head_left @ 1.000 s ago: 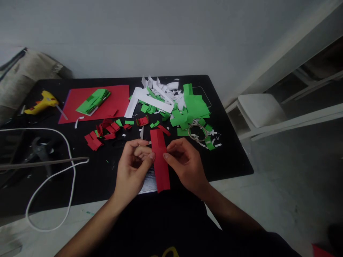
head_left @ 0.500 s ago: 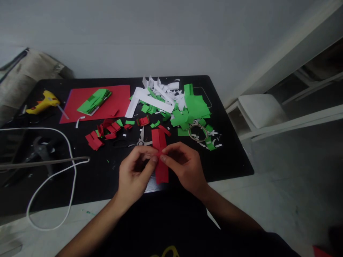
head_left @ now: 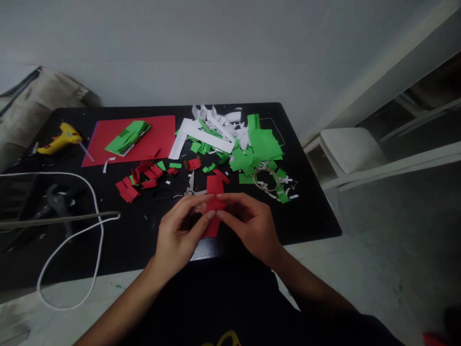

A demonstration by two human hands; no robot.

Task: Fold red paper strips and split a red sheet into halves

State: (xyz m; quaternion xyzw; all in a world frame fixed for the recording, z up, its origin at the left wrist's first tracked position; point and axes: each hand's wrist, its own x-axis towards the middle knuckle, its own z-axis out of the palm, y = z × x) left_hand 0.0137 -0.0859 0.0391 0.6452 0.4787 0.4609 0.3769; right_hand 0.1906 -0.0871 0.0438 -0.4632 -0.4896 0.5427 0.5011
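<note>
A red paper strip [head_left: 215, 205] is pinched between both hands over the front part of the black table. My left hand [head_left: 180, 228] grips its left edge with thumb and fingers. On the opposite edge, my right hand [head_left: 252, 223] holds it the same way. The strip's middle bows up a little between the fingertips. Just behind my left fingers lie scissors [head_left: 190, 185], blades pointing away, their handles dark and hard to make out. A small folded red paper piece [head_left: 192, 164] rests beyond the scissors.
Red scraps [head_left: 144, 178] lie left of centre. Green paper [head_left: 264, 144] and white strips [head_left: 201, 135] pile up behind. A tape ring [head_left: 266, 179] sits at right. Leftward are a yellow glue gun [head_left: 61, 139], a red sheet [head_left: 162, 139], pliers [head_left: 59, 204] and a white cable [head_left: 101, 240].
Fingers and thumbs have spread farther apart along the strip, and its middle now bows between them. The strip's near end has shifted slightly left. Both hands stay in nearly the same place.
</note>
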